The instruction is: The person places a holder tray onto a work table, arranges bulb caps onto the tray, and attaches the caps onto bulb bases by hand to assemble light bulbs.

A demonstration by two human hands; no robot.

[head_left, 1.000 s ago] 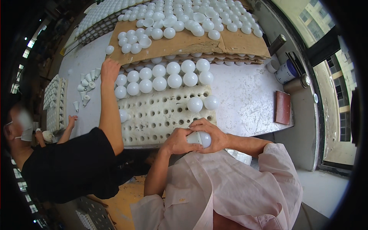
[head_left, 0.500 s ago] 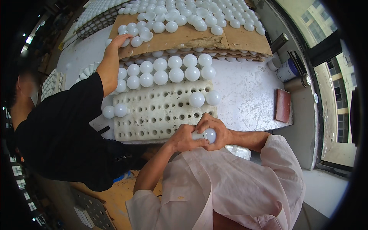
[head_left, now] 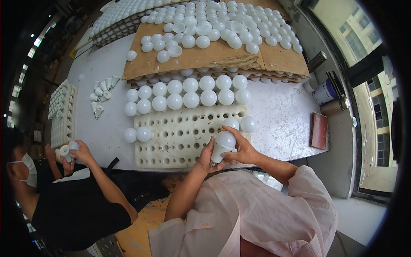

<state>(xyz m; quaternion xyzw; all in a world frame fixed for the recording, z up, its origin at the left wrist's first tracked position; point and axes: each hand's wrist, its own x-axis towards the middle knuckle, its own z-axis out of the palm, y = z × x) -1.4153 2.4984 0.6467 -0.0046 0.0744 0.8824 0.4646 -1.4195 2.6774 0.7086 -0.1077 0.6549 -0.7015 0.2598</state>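
At far left, a co-worker's hands (head_left: 84,155) hold white lamp parts (head_left: 65,151), fit unclear. Mid-bench, the holed tray (head_left: 171,147) seemingly keeps globes (head_left: 191,100) spaced. At its front, left hand (head_left: 204,162) wraps the held bulb (head_left: 219,150) low, right hand (head_left: 245,151) clamps its side, dome up, probably for steadiness. Bulb hides some fingers; right hand partly covers a tray globe.

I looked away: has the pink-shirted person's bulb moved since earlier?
Yes, forward: the bulb now appears farther past the near edge of the white tray.

Glossy plastic bulb (head_left: 225,140), rough brown cardboard (head_left: 188,57)
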